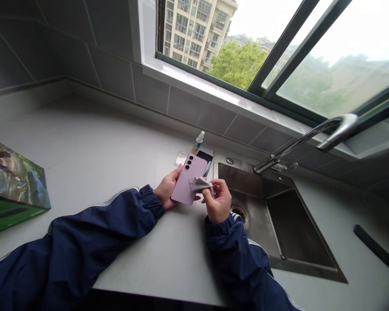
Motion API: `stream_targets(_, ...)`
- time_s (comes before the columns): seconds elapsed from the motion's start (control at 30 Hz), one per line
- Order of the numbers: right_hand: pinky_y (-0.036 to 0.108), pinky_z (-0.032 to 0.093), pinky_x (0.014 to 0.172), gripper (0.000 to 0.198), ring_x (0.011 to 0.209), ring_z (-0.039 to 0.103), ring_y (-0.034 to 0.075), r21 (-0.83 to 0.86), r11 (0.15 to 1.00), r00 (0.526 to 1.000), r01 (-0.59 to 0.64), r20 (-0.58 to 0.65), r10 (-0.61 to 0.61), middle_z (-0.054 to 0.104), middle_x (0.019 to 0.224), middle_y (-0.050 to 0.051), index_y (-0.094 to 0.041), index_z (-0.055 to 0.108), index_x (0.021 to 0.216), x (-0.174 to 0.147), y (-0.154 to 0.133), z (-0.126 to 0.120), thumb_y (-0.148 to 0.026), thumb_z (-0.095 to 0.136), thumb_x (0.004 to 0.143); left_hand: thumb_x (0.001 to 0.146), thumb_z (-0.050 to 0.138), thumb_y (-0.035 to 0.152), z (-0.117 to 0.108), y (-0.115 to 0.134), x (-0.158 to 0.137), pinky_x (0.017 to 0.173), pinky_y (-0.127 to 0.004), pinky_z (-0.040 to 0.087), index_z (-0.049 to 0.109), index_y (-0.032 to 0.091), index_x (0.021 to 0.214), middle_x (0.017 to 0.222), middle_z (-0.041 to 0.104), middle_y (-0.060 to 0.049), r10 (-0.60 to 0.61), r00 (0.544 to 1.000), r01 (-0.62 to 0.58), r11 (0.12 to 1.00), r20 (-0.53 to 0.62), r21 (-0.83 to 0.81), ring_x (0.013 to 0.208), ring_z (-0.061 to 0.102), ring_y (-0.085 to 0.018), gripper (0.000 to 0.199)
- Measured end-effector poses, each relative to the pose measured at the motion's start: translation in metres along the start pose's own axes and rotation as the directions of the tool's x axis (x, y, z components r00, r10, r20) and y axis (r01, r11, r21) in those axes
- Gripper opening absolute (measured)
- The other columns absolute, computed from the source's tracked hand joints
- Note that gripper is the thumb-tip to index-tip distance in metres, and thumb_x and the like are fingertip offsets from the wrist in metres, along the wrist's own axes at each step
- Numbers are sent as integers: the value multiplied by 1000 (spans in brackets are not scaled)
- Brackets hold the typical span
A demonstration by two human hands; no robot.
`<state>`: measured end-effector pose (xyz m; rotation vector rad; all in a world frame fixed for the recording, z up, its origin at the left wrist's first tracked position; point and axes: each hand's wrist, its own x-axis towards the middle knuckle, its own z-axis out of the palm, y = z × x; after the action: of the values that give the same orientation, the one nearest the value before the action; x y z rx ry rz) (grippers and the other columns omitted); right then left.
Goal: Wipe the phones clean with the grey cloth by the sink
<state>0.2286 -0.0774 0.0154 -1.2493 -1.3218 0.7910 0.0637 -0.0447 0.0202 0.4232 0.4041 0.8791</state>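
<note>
A pink smartphone [183,186] is tilted with its back and three camera lenses facing up. My left hand [167,188] is wrapped round its left edge, with fingertips showing past the lower right side. Pinched in my right hand [219,202] is a small light-grey cloth [199,184], whose loose end lies against the phone's back. Behind the phone stands a small white spray bottle [198,141]. A dark phone-like slab [205,158] lies partly hidden beyond the pink phone, and a clear phone case [180,158] rests to its left.
To the right, a steel sink [272,190] is set into the white counter [116,142], with a chrome faucet [298,144] arching over it. At far left sits a printed box [16,185]. A dark handle-like object [374,247] lies at far right. A window [246,60] is above.
</note>
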Motion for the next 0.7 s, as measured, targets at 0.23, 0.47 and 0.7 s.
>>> stream_targets(0.23, 26, 52, 51, 27, 56, 57, 10, 98, 984, 942, 151, -316, -113, 65, 89, 2, -20, 66, 114, 18, 2, -10, -28, 63, 88, 98, 33, 59, 7, -10, -7, 71, -47, 59, 61, 11, 133, 127, 65, -25, -89, 990, 74, 988, 108, 132, 83, 73, -32, 66)
stream_targets(0.47, 45, 52, 101, 31, 122, 58, 27, -398, 822, 889, 407, -31, -456, 55, 136, 10, -25, 76, 115, 13, 5, -14, -22, 55, 92, 95, 42, 54, 1, -14, -6, 64, -46, 60, 60, 15, 132, 107, 72, -19, -111, 990, 102, 990, 89, 101, 76, 73, -32, 57)
stream_targets(0.7, 62, 31, 116, 43, 152, 19, 40, -646, 540, 830, 540, 303, -468, 21, 167, 4, -31, 61, 138, 2, 4, -7, -35, 56, 95, 95, 45, 46, 4, -12, -3, 57, -34, 58, 61, 16, 134, 91, 74, -12, -23, 998, 24, 1000, -63, 4, 61, 70, -22, 52)
